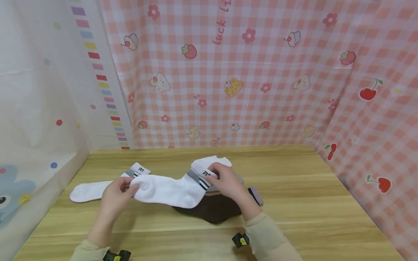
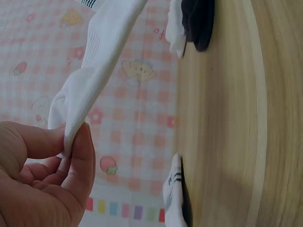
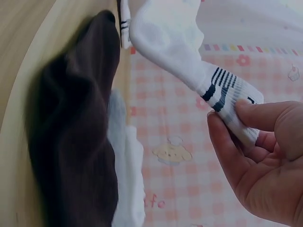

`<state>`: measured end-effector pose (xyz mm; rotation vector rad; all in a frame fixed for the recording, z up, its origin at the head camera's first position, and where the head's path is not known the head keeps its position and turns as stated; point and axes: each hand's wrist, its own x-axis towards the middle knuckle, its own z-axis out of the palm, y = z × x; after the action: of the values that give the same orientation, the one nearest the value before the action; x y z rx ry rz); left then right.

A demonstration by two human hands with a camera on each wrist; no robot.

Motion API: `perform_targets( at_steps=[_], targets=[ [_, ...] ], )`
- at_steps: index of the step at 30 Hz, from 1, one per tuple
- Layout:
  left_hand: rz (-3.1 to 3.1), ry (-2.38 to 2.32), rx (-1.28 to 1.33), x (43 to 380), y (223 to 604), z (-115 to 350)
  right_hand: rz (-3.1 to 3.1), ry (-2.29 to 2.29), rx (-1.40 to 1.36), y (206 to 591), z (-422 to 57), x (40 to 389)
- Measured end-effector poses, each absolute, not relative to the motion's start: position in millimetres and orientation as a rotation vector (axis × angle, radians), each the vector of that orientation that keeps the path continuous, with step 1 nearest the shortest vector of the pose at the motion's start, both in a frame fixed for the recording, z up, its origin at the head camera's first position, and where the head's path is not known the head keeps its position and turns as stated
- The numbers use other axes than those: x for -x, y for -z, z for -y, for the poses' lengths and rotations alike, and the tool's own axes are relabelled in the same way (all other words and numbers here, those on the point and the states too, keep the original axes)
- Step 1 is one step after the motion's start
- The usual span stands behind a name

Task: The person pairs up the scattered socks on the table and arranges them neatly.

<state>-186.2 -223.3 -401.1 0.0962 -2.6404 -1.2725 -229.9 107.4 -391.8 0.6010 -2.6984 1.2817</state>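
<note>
A white sock (image 1: 168,188) with dark stripes at its cuff is stretched between my two hands above the table. My left hand (image 1: 117,195) pinches its toe end between thumb and fingers, plain in the left wrist view. At the cuff, my right hand (image 1: 225,180) pinches the striped band (image 3: 232,97). Another white striped sock (image 1: 91,190) lies on the table to the left, partly behind the left hand. Below the right hand, a dark brown sock (image 1: 213,208) rests on the table, with grey and white socks (image 3: 135,175) beside it.
The wooden table (image 1: 313,217) runs up to a pink checked cloth (image 1: 277,105) at the back. White printed cloth (image 1: 39,108) hangs on the left. A lilac and black sock cuff (image 1: 256,195) shows beyond the right forearm.
</note>
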Motion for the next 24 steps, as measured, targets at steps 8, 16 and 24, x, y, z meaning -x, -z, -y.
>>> perform_targets(
  at_steps=[8,16,24],
  targets=[
    [2.651,1.304,-0.012,186,396,203,2.627,-1.282,-0.626,396,-139,222],
    [2.64,1.435,0.067,184,393,183,2.641,-1.288,-0.653,392,-167,205],
    [2.666,1.476,0.186,183,400,167,2.691,-1.432,-0.753,396,-193,189]
  ],
)
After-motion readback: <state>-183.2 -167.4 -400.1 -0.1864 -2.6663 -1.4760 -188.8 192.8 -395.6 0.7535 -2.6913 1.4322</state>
